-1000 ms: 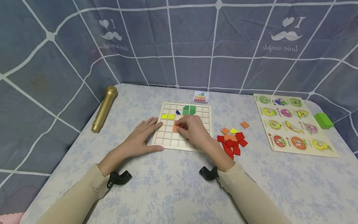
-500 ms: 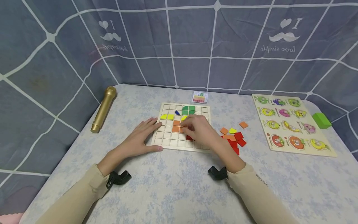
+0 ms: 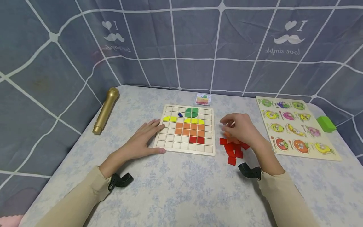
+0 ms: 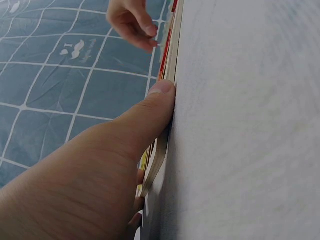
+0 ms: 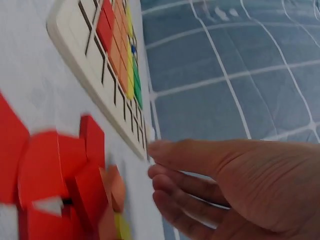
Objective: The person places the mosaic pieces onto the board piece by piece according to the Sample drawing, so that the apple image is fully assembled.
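A wooden grid board (image 3: 170, 138) lies flat on the table. In its cells sit orange tiles (image 3: 190, 129), two red tiles (image 3: 196, 139), yellow tiles (image 3: 170, 118), green pieces (image 3: 191, 112) and a small blue piece (image 3: 180, 114). My left hand (image 3: 143, 138) rests at the board's left edge, fingers spread and straight; the left wrist view has its thumb (image 4: 155, 102) against the board's side. Over the loose tile pile (image 3: 231, 149), mostly red, hovers my right hand (image 3: 242, 129). Its fingers bend loosely, with nothing visible between thumb and fingertips in the right wrist view. It hides part of the pile.
Behind the board lies a small picture card (image 3: 203, 99). A gold microphone (image 3: 105, 110) lies at the left. On the right are a fruit puzzle board (image 3: 306, 154) and a green block (image 3: 326, 124). A grey-blue checked cloth (image 3: 195, 72) stands behind the table.
My right hand has left the grid board and moved right to above the loose tiles, uncovering two full rows of orange tiles. The left hand stays where it was.
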`<state>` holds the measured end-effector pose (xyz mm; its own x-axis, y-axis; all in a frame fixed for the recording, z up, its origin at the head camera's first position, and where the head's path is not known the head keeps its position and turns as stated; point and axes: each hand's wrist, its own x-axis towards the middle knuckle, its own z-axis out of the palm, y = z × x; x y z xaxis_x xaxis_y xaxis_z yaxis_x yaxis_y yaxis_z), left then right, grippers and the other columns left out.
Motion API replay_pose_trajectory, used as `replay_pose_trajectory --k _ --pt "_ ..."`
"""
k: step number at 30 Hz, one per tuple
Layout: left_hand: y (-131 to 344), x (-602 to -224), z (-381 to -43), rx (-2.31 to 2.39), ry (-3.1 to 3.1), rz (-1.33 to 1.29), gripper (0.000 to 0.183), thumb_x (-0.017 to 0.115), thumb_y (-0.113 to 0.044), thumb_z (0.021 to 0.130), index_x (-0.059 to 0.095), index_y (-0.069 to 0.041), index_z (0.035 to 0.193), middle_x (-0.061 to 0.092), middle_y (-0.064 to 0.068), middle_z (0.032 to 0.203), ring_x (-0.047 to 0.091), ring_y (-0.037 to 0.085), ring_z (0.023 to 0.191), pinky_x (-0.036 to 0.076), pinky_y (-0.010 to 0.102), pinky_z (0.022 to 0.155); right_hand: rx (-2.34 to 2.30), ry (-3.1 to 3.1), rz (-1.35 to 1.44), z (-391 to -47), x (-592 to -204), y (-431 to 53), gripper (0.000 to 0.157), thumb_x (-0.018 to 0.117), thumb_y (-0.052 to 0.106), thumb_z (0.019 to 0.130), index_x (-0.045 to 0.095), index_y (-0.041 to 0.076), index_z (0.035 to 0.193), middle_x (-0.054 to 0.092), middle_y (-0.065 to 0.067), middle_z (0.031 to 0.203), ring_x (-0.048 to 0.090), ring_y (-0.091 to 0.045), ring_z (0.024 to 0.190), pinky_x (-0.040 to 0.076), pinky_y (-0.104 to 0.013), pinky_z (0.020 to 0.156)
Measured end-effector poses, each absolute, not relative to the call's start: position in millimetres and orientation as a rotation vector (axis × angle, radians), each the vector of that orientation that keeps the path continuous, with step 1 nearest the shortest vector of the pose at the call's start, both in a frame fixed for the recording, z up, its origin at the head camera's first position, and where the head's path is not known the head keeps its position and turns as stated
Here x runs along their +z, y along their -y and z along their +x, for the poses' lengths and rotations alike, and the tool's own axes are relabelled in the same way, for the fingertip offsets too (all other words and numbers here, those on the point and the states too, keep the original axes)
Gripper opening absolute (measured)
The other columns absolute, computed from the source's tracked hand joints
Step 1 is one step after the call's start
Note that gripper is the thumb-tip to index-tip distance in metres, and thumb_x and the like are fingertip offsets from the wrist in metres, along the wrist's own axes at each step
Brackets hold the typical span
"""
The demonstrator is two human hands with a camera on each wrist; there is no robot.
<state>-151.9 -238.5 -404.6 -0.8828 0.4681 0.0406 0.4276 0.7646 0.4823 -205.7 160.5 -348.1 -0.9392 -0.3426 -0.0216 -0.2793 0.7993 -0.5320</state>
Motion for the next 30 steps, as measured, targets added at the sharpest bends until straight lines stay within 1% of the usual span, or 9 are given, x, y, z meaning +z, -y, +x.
replay_pose_trajectory --k 3,7,13,18,21,27,30 --pt "239.5 -405.0 -152.1 0.754 -2.871 0.730 0.102 0.082 -0.058 0.086 0.036 -0.012 0.165 0.021 0.015 0.175 0.013 0.036 0.164 0.006 0.053 0.135 -0.781 -2.827 -0.426 -207.0 -348.1 -167.4 0.028 0.081 0.014 0.092 0.078 0.003 0.118 0.077 -0.012 0.103 0.067 -0.028 0.094 0.062 -0.043 0.084" --pt "241.0 -405.6 -150.7 0.751 -2.873 0.727 0.102 0.082 -0.057 0.086 0.037 -0.012 0.165 0.021 0.015 0.175 0.014 0.036 0.164 0.007 0.054 0.135 -0.730 -2.792 -0.386 -208.4 -352.2 -170.0 0.024 0.083 0.015 0.090 0.079 0.005 0.112 0.077 -0.009 0.097 0.066 -0.025 0.091 0.060 -0.039 0.082" --pt "239.9 -404.3 -150.2 0.758 -2.874 0.731 0.102 0.083 -0.056 0.086 0.037 -0.011 0.165 0.022 0.015 0.175 0.014 0.036 0.164 0.007 0.053 0.135 -0.709 -2.819 -0.410 -211.4 -358.2 -172.1 0.014 0.081 0.012 0.090 0.079 0.006 0.103 0.075 -0.008 0.091 0.065 -0.024 0.087 0.058 -0.039 0.080" --pt "238.4 -403.3 -149.6 0.760 -2.873 0.726 0.102 0.084 -0.055 0.085 0.037 -0.011 0.165 0.022 0.015 0.175 0.014 0.036 0.164 0.007 0.053 0.135 -0.725 -2.859 -0.443 -210.4 -362.0 -171.0 0.013 0.080 0.012 0.089 0.078 0.007 0.101 0.074 -0.006 0.088 0.065 -0.023 0.084 0.057 -0.037 0.079" --pt "238.2 -403.6 -149.0 0.751 -2.873 0.717 0.103 0.084 -0.056 0.085 0.037 -0.011 0.165 0.022 0.015 0.175 0.014 0.036 0.164 0.007 0.053 0.135 -0.760 -2.881 -0.470 -209.1 -363.7 -168.3 0.014 0.078 0.012 0.089 0.078 0.008 0.102 0.074 -0.007 0.091 0.065 -0.024 0.086 0.057 -0.038 0.082" --pt "237.2 -403.8 -150.1 0.747 -2.880 0.722 0.102 0.083 -0.057 0.086 0.036 -0.012 0.165 0.022 0.015 0.175 0.014 0.035 0.164 0.007 0.053 0.135 -0.856 -2.910 -0.512 -207.6 -363.4 -160.8 0.017 0.075 0.009 0.089 0.077 0.005 0.105 0.074 -0.011 0.097 0.065 -0.028 0.092 0.058 -0.045 0.087" --pt "237.0 -403.9 -150.5 0.750 -2.878 0.720 0.103 0.083 -0.057 0.085 0.036 -0.012 0.165 0.022 0.015 0.175 0.014 0.035 0.164 0.006 0.053 0.136 -0.899 -2.895 -0.537 -206.2 -363.2 -155.5 0.017 0.075 0.009 0.090 0.077 0.005 0.106 0.074 -0.010 0.099 0.066 -0.028 0.094 0.059 -0.046 0.089"
